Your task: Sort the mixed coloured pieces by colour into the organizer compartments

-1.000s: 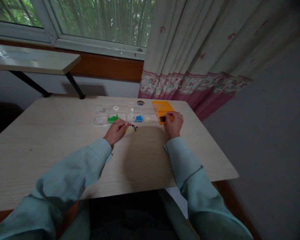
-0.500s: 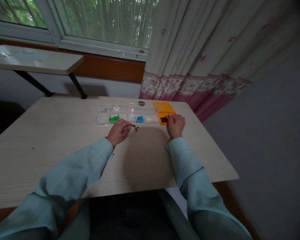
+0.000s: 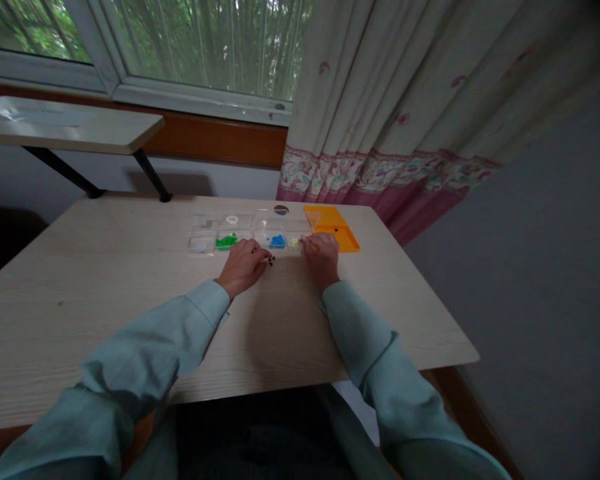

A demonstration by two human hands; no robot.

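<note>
Sitting toward the far edge of the bench [image 3: 195, 360], a clear tray [image 3: 201, 245] is holding green pieces [image 3: 227, 241], with blue pieces [image 3: 277, 241] and pale yellow pieces [image 3: 295, 244] lying farther right along it. The left hand [image 3: 244, 267] is hovering low in front of the tray, its thumb and forefinger drawing close to each other beside small dark pieces [image 3: 271, 262]; whether it is gripping any, I cannot tell. The right hand [image 3: 321, 257] is bending inward, its fingertips closing up just beside the pale yellow pieces, and I cannot tell whether it is holding anything. Just behind and to the right of that hand, an orange box [image 3: 349, 241] is lying on the bench. A patterned curtain [image 3: 365, 127] is hanging behind the bench, next to the window [image 3: 210, 47].
</note>
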